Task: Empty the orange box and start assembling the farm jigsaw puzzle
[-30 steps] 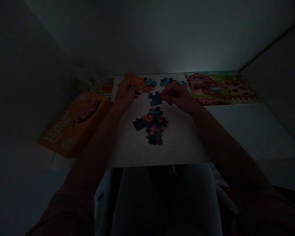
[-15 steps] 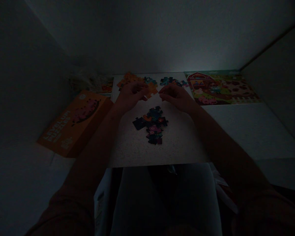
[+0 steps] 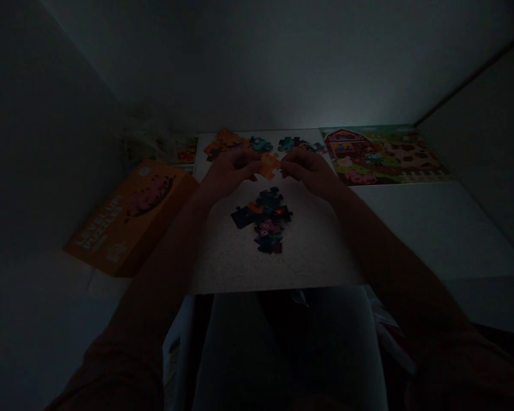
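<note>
An orange puzzle piece (image 3: 269, 166), picture-less on the side I see, is held above the white table between my two hands. My left hand (image 3: 233, 171) pinches its left edge between thumb and fingers. At the piece's right edge are the closed thumb and fingertips of my right hand (image 3: 306, 170). Nearer to me lies a loose pile of dark puzzle pieces (image 3: 268, 227), some with pink and orange parts. Behind my left hand is a heap of orange puzzle pieces (image 3: 226, 138), with teal pieces (image 3: 261, 144) beside it. Mixed-colour pieces (image 3: 297, 144) lie behind my right hand.
An orange puzzle box (image 3: 132, 217) lies tilted at the left, near a crumpled clear plastic bag (image 3: 154, 140). A farm picture (image 3: 381, 154) lies flat at the back right. Walls stand behind and at both sides. The white table's (image 3: 317, 262) front edge is above my lap.
The orange piece has moved slightly nearer to me and turned. My right fingertips, apart from it before, are now at its right edge.
</note>
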The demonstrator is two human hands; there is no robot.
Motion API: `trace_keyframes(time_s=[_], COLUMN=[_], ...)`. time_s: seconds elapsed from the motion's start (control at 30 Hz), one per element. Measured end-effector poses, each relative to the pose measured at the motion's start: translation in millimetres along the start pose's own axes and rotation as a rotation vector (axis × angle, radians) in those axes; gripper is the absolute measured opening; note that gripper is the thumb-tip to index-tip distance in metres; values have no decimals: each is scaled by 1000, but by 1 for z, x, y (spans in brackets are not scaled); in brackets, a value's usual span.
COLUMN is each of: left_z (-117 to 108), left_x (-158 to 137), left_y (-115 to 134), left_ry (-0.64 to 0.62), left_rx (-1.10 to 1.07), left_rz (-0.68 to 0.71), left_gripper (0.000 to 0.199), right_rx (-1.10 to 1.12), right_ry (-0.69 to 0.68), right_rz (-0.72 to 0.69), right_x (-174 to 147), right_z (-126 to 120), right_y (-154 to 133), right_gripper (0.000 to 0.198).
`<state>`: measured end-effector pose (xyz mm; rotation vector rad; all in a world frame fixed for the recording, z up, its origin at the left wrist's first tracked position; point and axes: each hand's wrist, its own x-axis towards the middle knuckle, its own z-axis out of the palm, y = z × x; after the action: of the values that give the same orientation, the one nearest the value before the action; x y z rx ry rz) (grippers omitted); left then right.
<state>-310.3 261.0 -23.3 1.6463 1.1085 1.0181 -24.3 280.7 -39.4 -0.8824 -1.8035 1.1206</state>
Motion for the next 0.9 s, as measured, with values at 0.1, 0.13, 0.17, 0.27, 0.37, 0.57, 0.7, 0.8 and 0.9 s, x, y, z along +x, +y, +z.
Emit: trace_keyframes(time_s=[0.1,0.13,0.17,0.27,0.37,0.57,0.7,0.8,0.9], left_z=[0,-1,-2,-4,-5,-2,1,0,-1], left_x=[0,0,0,-1,-3,-1,-1,-3,-3], left_y=[2,2,3,3,2,0,5,10,12], left_ry=[21,24,28,29,15,21,14,-15,-17], left_rx=[-7,-9,-9,12,43,4,41,58,66], left_rz=[-36,-39,-37,-10,13,35,18,8,18], left_gripper=[24,24,24,33,46,40,36,37,38], right_rx=[0,2,3,-1,-13,-32,-34,-48,-51], right_ry=[41,49,53,68,95,85,85,75,68], right_rz=[-19,-28,-33,-11,29,36,48,37,15], right_x=[2,2,2,3,2,1,1,0,-1], right_z=[-1,-2,-2,-4,-5,-4,-3,-3,-3], right_y=[4,5,5,5,2,-1,-2,-2,-1], right_gripper=[55,54,54,57,62,63,68,77,80])
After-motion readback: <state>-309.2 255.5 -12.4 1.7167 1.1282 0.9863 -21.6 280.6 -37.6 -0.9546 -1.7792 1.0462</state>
